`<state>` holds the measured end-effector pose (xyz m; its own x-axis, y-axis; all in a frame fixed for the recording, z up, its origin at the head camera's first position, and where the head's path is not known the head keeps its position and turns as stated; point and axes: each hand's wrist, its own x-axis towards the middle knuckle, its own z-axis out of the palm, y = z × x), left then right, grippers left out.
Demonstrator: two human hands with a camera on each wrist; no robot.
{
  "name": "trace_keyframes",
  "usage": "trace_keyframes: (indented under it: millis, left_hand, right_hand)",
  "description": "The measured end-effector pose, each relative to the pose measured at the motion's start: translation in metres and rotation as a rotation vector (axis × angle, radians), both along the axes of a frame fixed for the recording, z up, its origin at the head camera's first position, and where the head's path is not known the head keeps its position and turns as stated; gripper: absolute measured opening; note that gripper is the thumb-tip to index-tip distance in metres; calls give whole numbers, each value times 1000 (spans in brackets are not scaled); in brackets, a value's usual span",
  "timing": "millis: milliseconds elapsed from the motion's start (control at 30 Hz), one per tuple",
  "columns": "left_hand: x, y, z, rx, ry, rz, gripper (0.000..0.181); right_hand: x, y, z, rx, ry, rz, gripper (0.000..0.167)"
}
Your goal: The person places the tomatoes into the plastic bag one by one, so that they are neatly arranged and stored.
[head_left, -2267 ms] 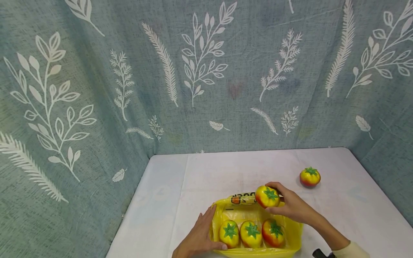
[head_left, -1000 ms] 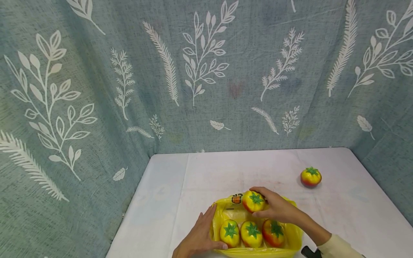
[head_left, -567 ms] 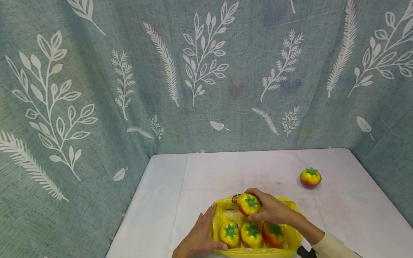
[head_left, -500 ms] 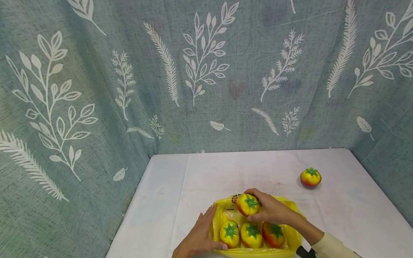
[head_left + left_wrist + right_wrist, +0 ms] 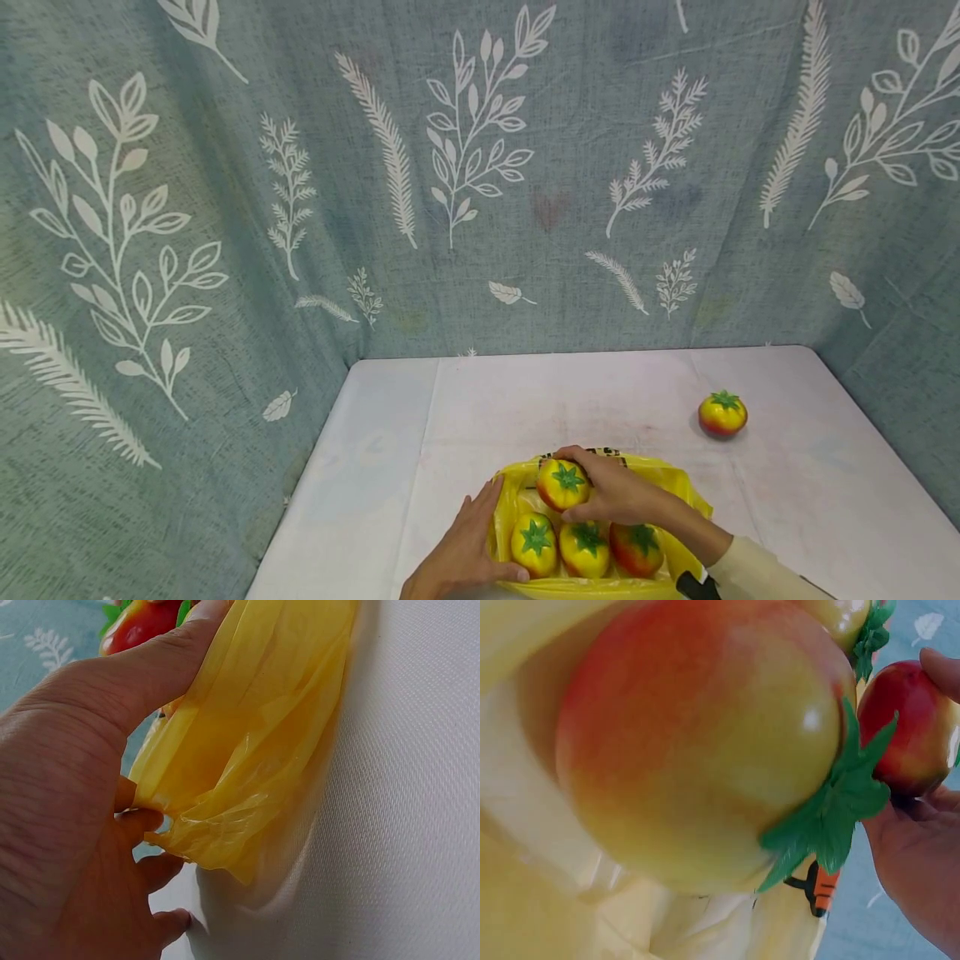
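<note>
My right hand (image 5: 611, 493) holds a yellow-and-red toy tomato (image 5: 562, 485) over the back left of a container lined with a yellow plastic bag (image 5: 678, 483). Thumb and fingers lie on opposite sides of the fruit. A toy tomato at the left (image 5: 534, 543), one in the middle (image 5: 583, 557) and a redder one (image 5: 630, 548) sit in a front row inside the bag. My left hand (image 5: 465, 546) rests on the bag's left side, thumb over the front rim, fingers spread along the outside. In the left wrist view, fingertips (image 5: 161, 871) touch or nearly touch the yellow film.
Another toy tomato (image 5: 722, 413) stands alone on the white table (image 5: 390, 442), to the back right of the bag. A patterned blue-green curtain (image 5: 555, 208) hangs behind and along both sides of the table.
My right hand has moved left and down with the toy tomato, from above the bag's back right to its back left. The left hand has stayed in place.
</note>
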<state>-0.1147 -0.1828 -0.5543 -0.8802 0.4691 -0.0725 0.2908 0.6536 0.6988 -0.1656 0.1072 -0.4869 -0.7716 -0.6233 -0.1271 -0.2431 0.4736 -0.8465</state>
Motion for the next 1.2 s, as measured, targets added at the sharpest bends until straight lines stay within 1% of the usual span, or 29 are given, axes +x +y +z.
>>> trace_keyframes:
  millis: [233, 467, 667, 833, 967, 1200]
  left_hand:
    - [0, 1, -1, 10, -16, 1, 127]
    - [0, 0, 0, 5, 7, -7, 128]
    - [0, 0, -1, 8, 4, -10, 127]
    - [0, 0, -1, 7, 4, -8, 127]
    - [0, 0, -1, 4, 16, -14, 127]
    - [-1, -1, -1, 3, 21, -17, 127]
  right_hand:
    - [-1, -6, -4, 10, 3, 19, 73]
    - [-3, -12, -5, 18, 12, 35, 73]
    - [-4, -17, -5, 29, 23, 58, 73]
    - [-6, -20, -8, 42, 54, 82, 73]
    - [-7, -21, -9, 45, 82, 108, 72]
    - [-7, -25, -11, 89, 91, 113, 72]
